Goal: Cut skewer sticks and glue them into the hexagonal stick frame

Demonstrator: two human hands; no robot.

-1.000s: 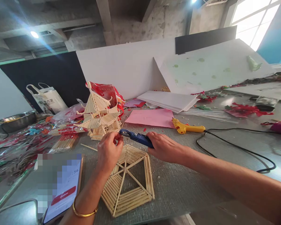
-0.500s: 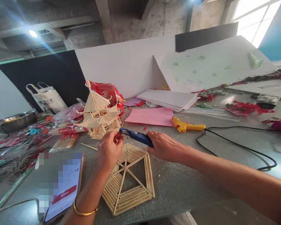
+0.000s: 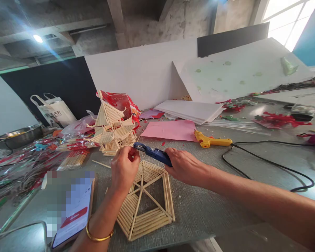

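Observation:
My left hand [image 3: 124,168] is closed in a pinch beside the head of a dark blue cutter-like hand tool [image 3: 154,153]; whatever the fingertips hold is hidden. Wrapped round the tool's handle is my right hand [image 3: 182,162]. Below both hands a six-sided frame of thin wooden sticks [image 3: 149,222] lies flat on the table. Slats fill several of its wedges, while others have open gaps near the hub. A loose thin stick [image 3: 101,163] runs behind my left hand. Beyond it stands a tiered stick tower [image 3: 111,127] with a pointed roof.
A phone [image 3: 73,213] lies left of my forearm. Plastic-wrapped bundles [image 3: 76,159] and scraps crowd the left side. A yellow glue gun [image 3: 210,140] with a black cord lies to the right, near pink paper [image 3: 169,130] and white boards [image 3: 189,110].
The view has shifted slightly. Both hands and the blue tool hold nearly the same pose, and a short stick end now shows beside my left forearm.

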